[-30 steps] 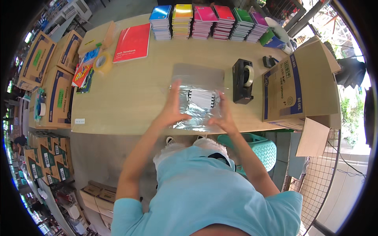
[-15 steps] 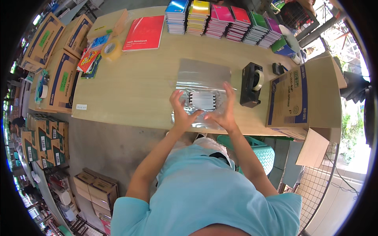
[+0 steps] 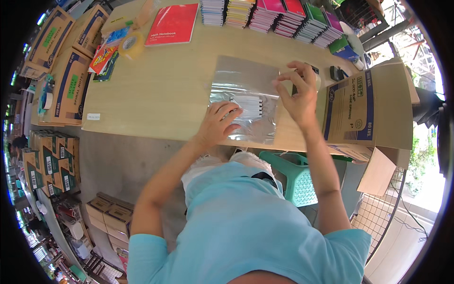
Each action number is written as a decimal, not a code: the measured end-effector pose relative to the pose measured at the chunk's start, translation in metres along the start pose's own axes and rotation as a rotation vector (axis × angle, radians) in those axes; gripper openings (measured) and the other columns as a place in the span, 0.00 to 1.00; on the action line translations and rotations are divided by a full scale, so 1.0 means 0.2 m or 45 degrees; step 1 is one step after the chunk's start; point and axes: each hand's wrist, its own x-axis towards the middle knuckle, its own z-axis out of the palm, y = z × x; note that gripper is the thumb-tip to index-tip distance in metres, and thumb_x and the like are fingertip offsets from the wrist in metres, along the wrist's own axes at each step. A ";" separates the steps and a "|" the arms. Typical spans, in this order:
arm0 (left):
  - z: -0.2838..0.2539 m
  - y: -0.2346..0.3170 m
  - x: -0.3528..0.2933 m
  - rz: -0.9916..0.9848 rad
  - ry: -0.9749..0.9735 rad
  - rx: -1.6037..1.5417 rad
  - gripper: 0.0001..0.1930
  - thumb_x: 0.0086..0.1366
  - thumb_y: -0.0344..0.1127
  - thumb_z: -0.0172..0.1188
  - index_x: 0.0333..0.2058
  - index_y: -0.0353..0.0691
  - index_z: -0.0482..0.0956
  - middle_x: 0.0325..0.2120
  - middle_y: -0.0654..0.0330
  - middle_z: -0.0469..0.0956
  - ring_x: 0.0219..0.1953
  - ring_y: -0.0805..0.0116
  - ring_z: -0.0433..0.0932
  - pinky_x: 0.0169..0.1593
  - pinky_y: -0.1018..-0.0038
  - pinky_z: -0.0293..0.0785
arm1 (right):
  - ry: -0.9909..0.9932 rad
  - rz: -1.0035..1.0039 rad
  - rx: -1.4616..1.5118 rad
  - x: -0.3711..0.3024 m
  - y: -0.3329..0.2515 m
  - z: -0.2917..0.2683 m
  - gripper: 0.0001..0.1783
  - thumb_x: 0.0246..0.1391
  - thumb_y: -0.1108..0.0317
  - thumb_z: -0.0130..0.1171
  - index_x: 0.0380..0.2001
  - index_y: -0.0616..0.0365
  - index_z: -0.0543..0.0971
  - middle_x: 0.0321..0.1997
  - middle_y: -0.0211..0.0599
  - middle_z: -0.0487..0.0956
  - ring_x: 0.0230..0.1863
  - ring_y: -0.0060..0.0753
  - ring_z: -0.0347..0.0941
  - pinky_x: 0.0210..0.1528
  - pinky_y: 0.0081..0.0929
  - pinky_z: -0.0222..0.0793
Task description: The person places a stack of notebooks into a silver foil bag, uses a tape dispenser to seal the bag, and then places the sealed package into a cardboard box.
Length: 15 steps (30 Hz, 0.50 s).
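A small bundle of white-paged notebooks with black spiral binding [image 3: 250,106] lies on a clear plastic sheet [image 3: 246,71] on the table before me. My left hand [image 3: 218,123] rests over the bundle's left end, fingers bent but apart, thumb off to the near side. My right hand [image 3: 302,99] is raised beyond the sheet's right edge, in front of the black tape dispenser [image 3: 312,70], most of which it hides. Its thumb and forefinger tips come together in a pinch; whatever is between them is too small to make out.
Spiral notebook stacks [image 3: 265,20] in several colours line the far edge. An open carton [image 3: 350,109] stands at the right. A red notebook [image 3: 172,26], a tape roll [image 3: 130,45] and cartons [image 3: 71,87] are to the left. A green stool [image 3: 300,182] sits below the table.
My right hand has left the plastic and moved right and away to the tape dispenser, its fingers pinching. My left hand has shifted onto the notebook bundle. The view has tilted slightly.
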 end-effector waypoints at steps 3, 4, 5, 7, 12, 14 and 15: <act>-0.14 -0.05 0.11 0.178 -0.330 -0.076 0.32 0.49 0.41 0.71 0.55 0.47 0.74 0.53 0.61 0.70 0.56 0.58 0.68 0.62 0.55 0.61 | -0.759 -0.394 0.020 0.05 -0.03 -0.10 0.14 0.37 0.72 0.69 0.33 0.53 0.82 0.50 0.35 0.78 0.45 0.41 0.77 0.40 0.34 0.73; -0.18 -0.06 0.14 0.216 -0.470 -0.033 0.34 0.48 0.43 0.71 0.56 0.47 0.73 0.54 0.60 0.69 0.57 0.57 0.67 0.63 0.53 0.60 | -1.200 -0.557 -0.135 0.06 -0.03 -0.10 0.16 0.37 0.71 0.70 0.34 0.53 0.81 0.50 0.29 0.78 0.42 0.38 0.78 0.38 0.35 0.73; -0.19 -0.07 0.17 0.261 -0.607 0.009 0.36 0.47 0.45 0.72 0.57 0.48 0.72 0.56 0.60 0.69 0.59 0.57 0.67 0.65 0.51 0.58 | -1.108 -0.683 -0.231 0.03 0.04 -0.04 0.14 0.41 0.71 0.67 0.36 0.51 0.81 0.51 0.22 0.78 0.37 0.38 0.79 0.37 0.38 0.73; -0.19 -0.09 0.23 0.360 -0.635 -0.022 0.39 0.46 0.47 0.72 0.59 0.49 0.70 0.57 0.60 0.67 0.60 0.57 0.65 0.66 0.51 0.57 | -1.123 -0.681 -0.284 0.04 0.14 0.04 0.12 0.43 0.72 0.65 0.35 0.51 0.80 0.50 0.25 0.78 0.36 0.40 0.78 0.37 0.39 0.73; -0.21 -0.11 0.31 0.427 -0.878 -0.029 0.48 0.42 0.53 0.73 0.65 0.57 0.65 0.64 0.59 0.61 0.65 0.55 0.61 0.68 0.48 0.53 | -1.315 -0.697 -0.123 0.14 0.24 0.13 0.08 0.46 0.72 0.62 0.32 0.51 0.80 0.40 0.30 0.80 0.34 0.44 0.78 0.36 0.41 0.72; -0.22 -0.11 0.33 0.437 -0.921 -0.024 0.53 0.37 0.50 0.76 0.66 0.67 0.62 0.67 0.58 0.56 0.68 0.55 0.57 0.71 0.48 0.49 | -1.290 -0.474 0.169 0.14 0.23 0.16 0.06 0.45 0.72 0.63 0.30 0.52 0.79 0.34 0.34 0.79 0.32 0.46 0.77 0.34 0.42 0.71; -0.23 -0.11 0.34 0.440 -0.922 -0.026 0.53 0.37 0.50 0.76 0.66 0.67 0.62 0.67 0.58 0.56 0.68 0.55 0.57 0.71 0.48 0.49 | -1.289 -0.471 0.168 0.14 0.23 0.18 0.06 0.45 0.72 0.63 0.30 0.52 0.79 0.34 0.34 0.79 0.32 0.46 0.77 0.34 0.42 0.71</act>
